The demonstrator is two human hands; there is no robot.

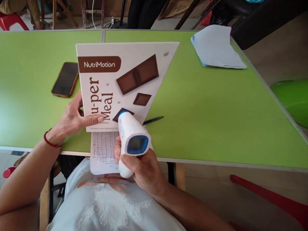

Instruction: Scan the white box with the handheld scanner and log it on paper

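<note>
My left hand (72,118) grips the lower left edge of a white NutriMotion meal box (101,86), thumb on its front face and fingers hidden behind it. Chocolate pieces are printed on the box, which is held up over the green table. In my right hand (141,166) is a white infrared thermometer (125,131) with a blue-rimmed screen, which looks dark. Its front end overlaps the lower part of the box; whether they touch I cannot tell. Beneath the box lies a handwritten notebook (104,150), partly over the table's near edge. A black pen (154,120) pokes out to the right.
A phone (65,79) in a brown case lies left of the box on the green table (207,122). Folded white paper (216,48) rests at the far right corner. A green rounded object (292,99) and a red chair part (267,192) are beyond the table's edges.
</note>
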